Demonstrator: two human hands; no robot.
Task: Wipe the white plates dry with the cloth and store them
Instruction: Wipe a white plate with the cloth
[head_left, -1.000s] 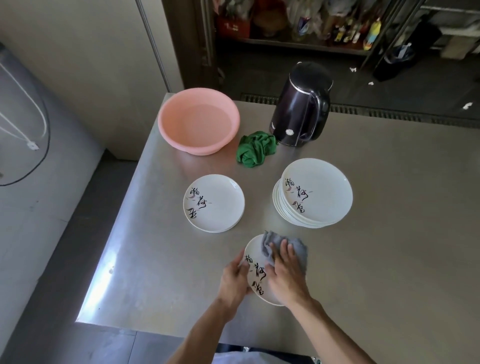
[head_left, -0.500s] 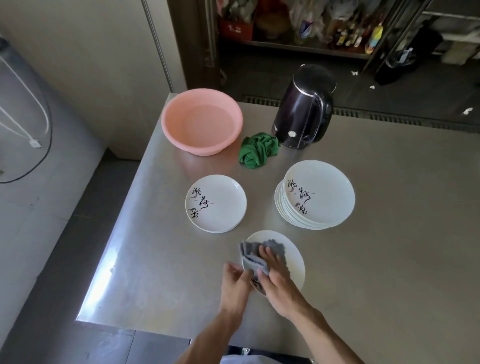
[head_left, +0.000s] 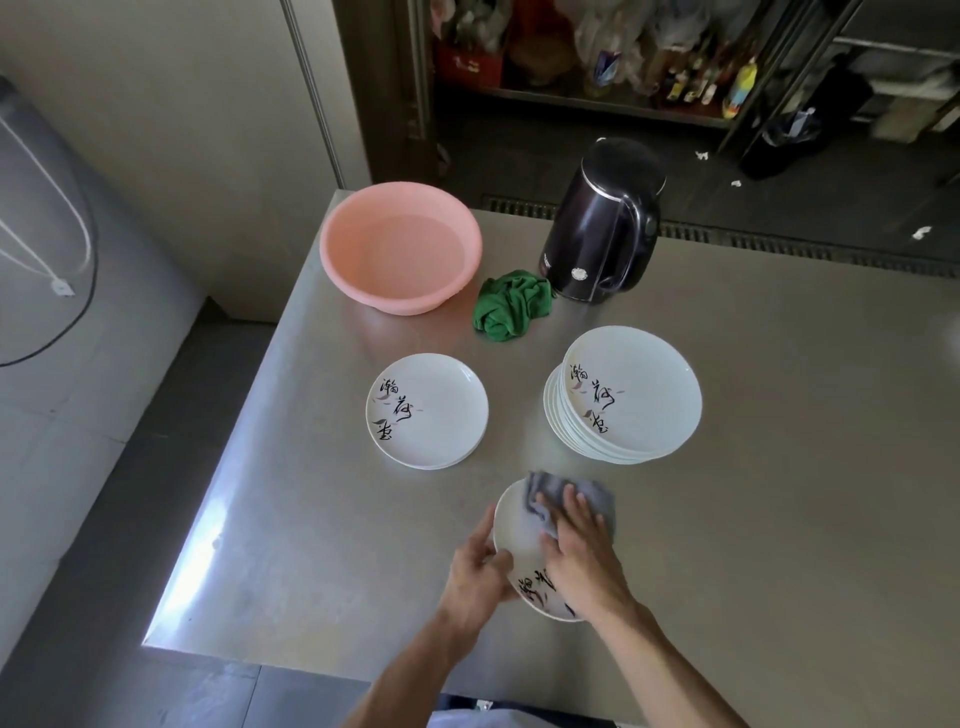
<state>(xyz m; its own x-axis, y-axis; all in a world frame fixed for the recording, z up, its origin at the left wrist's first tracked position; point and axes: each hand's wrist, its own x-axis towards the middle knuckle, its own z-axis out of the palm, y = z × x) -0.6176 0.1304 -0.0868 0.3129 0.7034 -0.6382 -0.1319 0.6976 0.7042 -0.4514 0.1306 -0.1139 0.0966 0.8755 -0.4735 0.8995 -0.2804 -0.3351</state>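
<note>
A plate (head_left: 519, 540) is held low at the near part of the worktop (head_left: 779, 519), its left rim gripped by the left hand (head_left: 475, 571), fingers clamped on it. A grey cloth (head_left: 597, 499) is pressed onto its far side by the right hand (head_left: 582, 561), fingers straight and together. A stack (head_left: 634, 395) is set just beyond.

We look down on a brushed steel table (head_left: 779, 467), daylight glaring off its near left corner. Past its left edge lie grey floor tiles (head_left: 78, 467) and a beige wall panel (head_left: 182, 130); beyond its far edge, a long floor grate (head_left: 779, 244) and dark, cluttered metal shelves (head_left: 597, 98).
</note>
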